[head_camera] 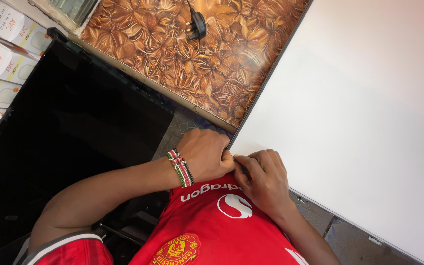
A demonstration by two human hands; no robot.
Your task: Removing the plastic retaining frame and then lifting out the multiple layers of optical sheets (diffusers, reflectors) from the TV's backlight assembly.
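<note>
Both hands meet at the white panel (349, 113)'s near corner. The left hand (206, 154) and right hand (263, 177) are curled, fingertips pinching its dark edge, apparently to get purchase there.

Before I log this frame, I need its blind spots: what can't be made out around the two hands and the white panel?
- Head view: the white panel runs past the top, right and bottom edges, so its full size is unknown.
- Its near corner is covered by the left hand and right hand.
- What the fingertips pinch there is too small to tell.
- The plug has its cable cut off by the top edge.
- The black screen is too dark for detail.
</note>
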